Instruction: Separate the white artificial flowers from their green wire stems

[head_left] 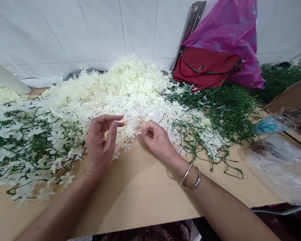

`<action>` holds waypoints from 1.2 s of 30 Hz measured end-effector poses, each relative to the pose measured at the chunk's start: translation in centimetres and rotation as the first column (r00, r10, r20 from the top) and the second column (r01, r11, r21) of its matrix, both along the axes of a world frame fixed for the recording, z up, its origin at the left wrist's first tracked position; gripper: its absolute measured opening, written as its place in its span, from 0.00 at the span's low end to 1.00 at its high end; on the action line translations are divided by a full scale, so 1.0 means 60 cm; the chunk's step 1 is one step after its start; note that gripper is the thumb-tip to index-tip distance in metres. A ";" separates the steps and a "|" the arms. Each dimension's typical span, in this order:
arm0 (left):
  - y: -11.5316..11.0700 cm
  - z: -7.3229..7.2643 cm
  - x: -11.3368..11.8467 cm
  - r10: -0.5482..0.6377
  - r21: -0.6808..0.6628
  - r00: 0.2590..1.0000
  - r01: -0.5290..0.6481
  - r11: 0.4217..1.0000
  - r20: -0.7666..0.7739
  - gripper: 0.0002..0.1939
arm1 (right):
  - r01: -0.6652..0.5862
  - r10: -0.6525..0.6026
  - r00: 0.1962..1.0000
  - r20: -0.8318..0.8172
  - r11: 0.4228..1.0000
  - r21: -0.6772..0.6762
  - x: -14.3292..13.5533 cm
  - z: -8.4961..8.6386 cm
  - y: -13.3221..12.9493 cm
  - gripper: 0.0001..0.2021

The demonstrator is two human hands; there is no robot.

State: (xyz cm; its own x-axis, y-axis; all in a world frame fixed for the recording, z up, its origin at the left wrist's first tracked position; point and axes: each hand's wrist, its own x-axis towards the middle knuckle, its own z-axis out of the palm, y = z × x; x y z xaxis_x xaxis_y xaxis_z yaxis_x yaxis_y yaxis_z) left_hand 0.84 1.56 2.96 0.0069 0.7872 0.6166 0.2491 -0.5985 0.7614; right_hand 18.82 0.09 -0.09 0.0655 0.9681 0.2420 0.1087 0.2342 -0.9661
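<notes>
My left hand (pixel 101 142) is raised over the near edge of the flower heap, fingers bent forward and thumb apart, with nothing visible in it. To its right, my right hand (pixel 157 139) has thumb and forefinger pinched together beside thin white stalks; what lies in the pinch is too small to make out. Between the hands lie loose white artificial flowers (pixel 126 134). Behind them rises a large heap of cream-white petals (pixel 130 80). White blossoms on green stems (pixel 37 140) are piled at the left, and bare green plastic stems (pixel 230 107) at the right.
A red handbag (pixel 205 63) and a purple plastic bag (pixel 230 30) stand against the tiled wall (pixel 95 30). On the right are a clear plastic bag (pixel 281 167), a blue-patterned plastic cup (pixel 272 124) and cardboard (pixel 291 97). The wooden tabletop (pixel 137 194) ends just before me.
</notes>
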 end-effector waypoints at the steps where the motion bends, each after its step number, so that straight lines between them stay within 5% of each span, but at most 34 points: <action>1: 0.005 0.002 0.000 -0.003 -0.010 0.999 0.002 1.000 -0.042 0.07 | 0.012 -0.013 0.999 0.038 1.000 0.013 0.002 0.000 -0.001 0.05; 8: 0.049 -0.003 0.008 -0.023 -0.156 0.918 -0.043 0.987 -0.396 0.08 | -0.019 0.004 0.962 0.274 0.998 0.053 0.004 -0.001 -0.011 0.07; 19: 0.132 -0.018 0.051 0.008 0.096 0.779 0.067 0.993 -0.627 0.09 | -0.044 0.032 0.956 0.291 0.999 0.033 0.000 -0.008 -0.007 0.09; 26: 0.134 -0.008 0.087 0.054 0.108 0.620 0.050 0.993 -0.783 0.06 | -0.021 0.017 0.948 0.318 1.000 0.008 -0.001 -0.005 -0.005 0.08; 28: 0.131 0.000 0.080 0.075 0.101 0.643 0.005 0.995 -0.762 0.07 | -0.020 0.017 0.946 0.323 1.000 0.007 -0.001 -0.005 -0.006 0.08; 33: 0.139 0.018 0.036 0.077 -0.054 0.862 -0.119 0.991 -0.500 0.06 | -0.004 -0.005 0.941 0.339 1.000 0.026 -0.004 -0.004 -0.010 0.08; 36: 0.146 0.020 0.017 0.165 0.015 0.866 -0.179 0.984 -0.472 0.09 | 0.008 -0.022 0.935 0.353 0.999 0.041 -0.006 -0.004 -0.012 0.08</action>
State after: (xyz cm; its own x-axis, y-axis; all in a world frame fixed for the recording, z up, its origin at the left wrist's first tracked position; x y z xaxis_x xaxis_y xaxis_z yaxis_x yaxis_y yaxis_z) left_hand 1.85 10.31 4.18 0.1527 0.8194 0.5524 0.6782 -0.4935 0.5445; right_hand 18.44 -0.64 -0.35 -0.0162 0.9571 0.2894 0.4450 0.2661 -0.8551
